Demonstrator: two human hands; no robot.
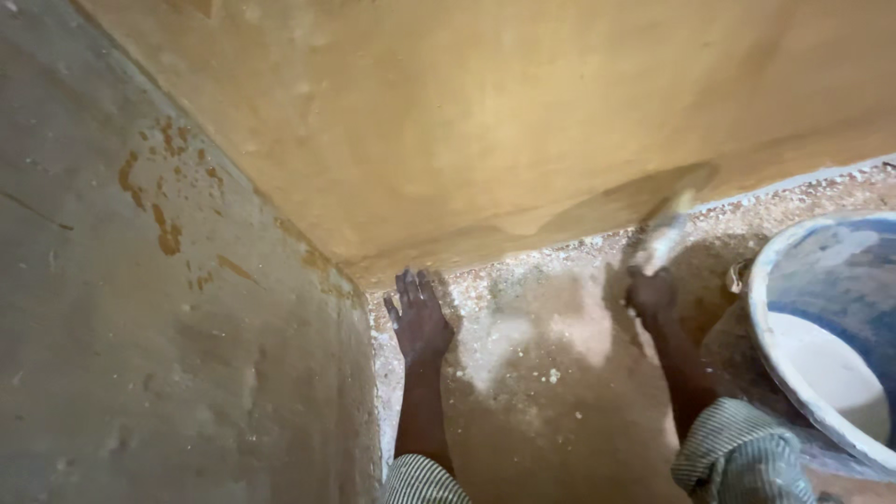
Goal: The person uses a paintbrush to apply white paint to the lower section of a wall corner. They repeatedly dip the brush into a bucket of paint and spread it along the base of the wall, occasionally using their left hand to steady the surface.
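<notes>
**Two hands working low at the foot of the yellow wall**

From the head view we are looking down into a corner. We are taking the yellow wall (485, 121) as our landmark. Our left hand (419, 317) is lying flat on the speckled floor (551, 392), just below the bottom edge of the wall and near the corner. Its fingers are spread wide and it is holding nothing.

Our right hand (651, 294) is also below the wall, further right along its base. It is closing around the handle of a brush (668, 238), and the pale bristles are pointing up and touching the lowest part of the wall, where the paint is looking darker and wet.

A blue bucket (793, 252) with pale paint inside is standing on the floor, right of the brush and away from the wall. A grey wall (140, 355) is meeting the yellow wall at the left.
</notes>
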